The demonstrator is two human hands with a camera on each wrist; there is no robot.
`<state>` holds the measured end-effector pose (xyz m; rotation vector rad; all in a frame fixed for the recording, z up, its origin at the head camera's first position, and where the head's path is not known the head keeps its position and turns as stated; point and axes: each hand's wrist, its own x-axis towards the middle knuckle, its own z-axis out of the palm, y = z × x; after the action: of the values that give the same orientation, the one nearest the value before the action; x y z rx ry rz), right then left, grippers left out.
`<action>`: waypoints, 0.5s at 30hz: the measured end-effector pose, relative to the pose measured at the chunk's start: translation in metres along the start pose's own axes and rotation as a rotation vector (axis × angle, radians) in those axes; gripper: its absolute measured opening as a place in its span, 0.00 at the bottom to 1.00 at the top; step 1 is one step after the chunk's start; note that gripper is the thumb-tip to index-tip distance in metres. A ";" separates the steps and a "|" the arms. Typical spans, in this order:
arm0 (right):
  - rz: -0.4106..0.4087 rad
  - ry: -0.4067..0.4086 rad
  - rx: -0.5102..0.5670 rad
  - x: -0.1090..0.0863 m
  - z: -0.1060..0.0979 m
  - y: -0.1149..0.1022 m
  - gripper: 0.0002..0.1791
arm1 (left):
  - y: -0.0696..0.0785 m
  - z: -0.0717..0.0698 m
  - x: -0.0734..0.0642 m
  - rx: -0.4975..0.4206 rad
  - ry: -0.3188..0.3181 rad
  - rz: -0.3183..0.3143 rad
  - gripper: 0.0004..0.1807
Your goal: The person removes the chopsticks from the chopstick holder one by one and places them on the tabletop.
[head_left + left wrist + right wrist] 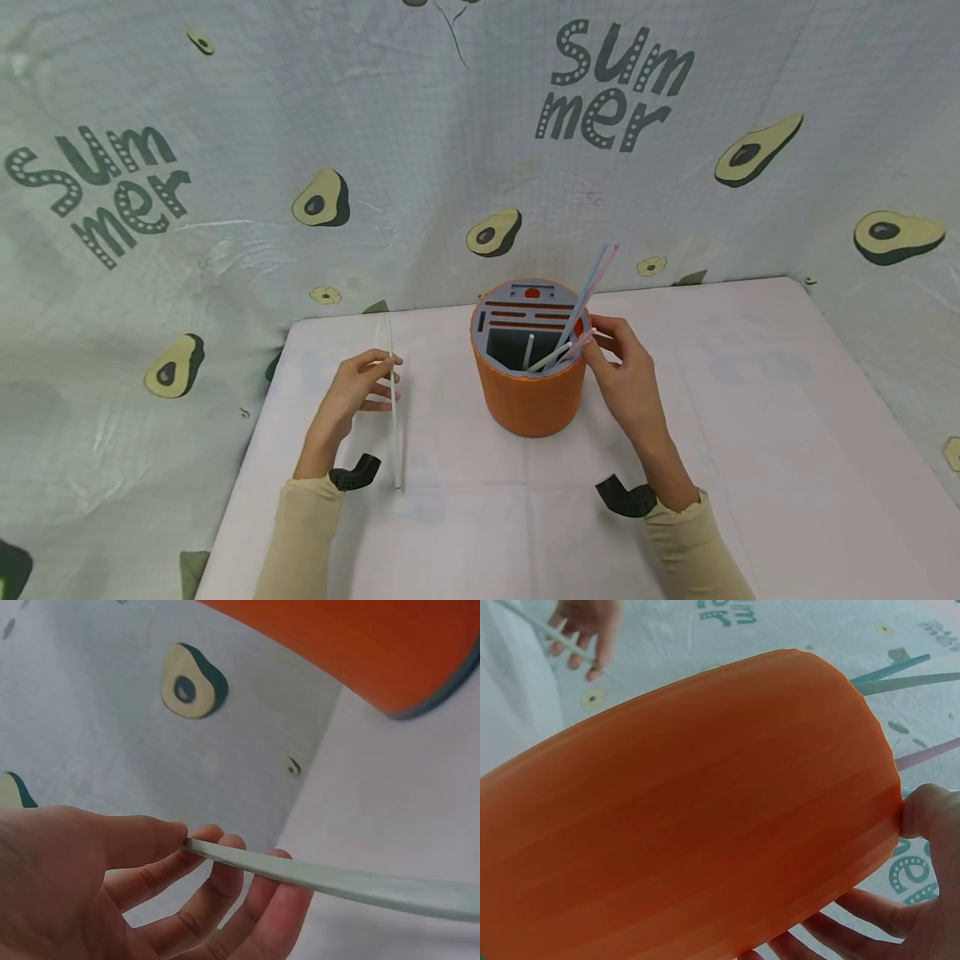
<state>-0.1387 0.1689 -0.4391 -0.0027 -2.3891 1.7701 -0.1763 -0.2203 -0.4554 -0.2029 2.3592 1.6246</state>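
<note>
My left hand (356,387) pinches a long pale-green straw (396,442) between thumb and forefinger, the other fingers spread beneath it. In the left wrist view the straw (360,885) runs off to the right past the fingertips. An orange round container (528,404) with a grey slotted top (498,293) stands upright on the table. My right hand (628,387) holds its right side, thumb at the rim and fingers around the wall. Tall blue and pink straws (602,271) lean right out of its large opening, with shorter pale-green and pink straws (551,357) low inside.
A white-covered table (465,533) lies under everything. Behind it hangs a pale cloth (420,167) printed with avocados and lettering. Black wrist mounts (356,473) sit on both wrists. The container stands near the table's back edge, between the hands.
</note>
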 end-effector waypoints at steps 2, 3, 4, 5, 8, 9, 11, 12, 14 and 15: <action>-0.001 -0.003 0.000 0.000 0.000 0.000 0.27 | -0.006 0.000 0.004 0.011 -0.007 -0.021 0.21; -0.001 -0.003 -0.001 0.000 0.000 0.000 0.27 | -0.008 0.000 0.005 0.016 -0.010 -0.028 0.21; 0.000 -0.003 0.001 0.000 0.000 0.000 0.27 | -0.010 0.000 0.006 0.018 -0.010 -0.034 0.21; 0.001 -0.003 0.001 0.000 0.000 0.000 0.26 | -0.012 0.001 0.007 0.024 -0.013 -0.034 0.21; 0.003 -0.002 0.004 -0.001 0.001 0.001 0.26 | -0.018 0.002 0.010 0.046 -0.003 -0.042 0.21; 0.003 0.000 0.006 -0.001 0.001 0.001 0.26 | -0.020 0.003 0.010 0.062 0.001 -0.043 0.21; 0.000 0.001 0.005 -0.001 0.001 0.002 0.26 | -0.023 0.004 0.011 0.085 0.015 -0.042 0.20; -0.002 0.001 0.005 -0.001 0.001 0.002 0.26 | -0.025 0.004 0.012 0.099 0.026 -0.040 0.19; -0.004 0.003 0.000 -0.001 0.001 0.002 0.26 | -0.029 0.005 0.014 0.129 0.046 -0.030 0.19; -0.004 0.003 -0.001 -0.001 0.001 0.003 0.26 | -0.031 0.006 0.015 0.146 0.061 -0.027 0.18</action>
<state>-0.1385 0.1686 -0.4419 -0.0011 -2.3866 1.7655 -0.1820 -0.2255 -0.4894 -0.2567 2.4968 1.4464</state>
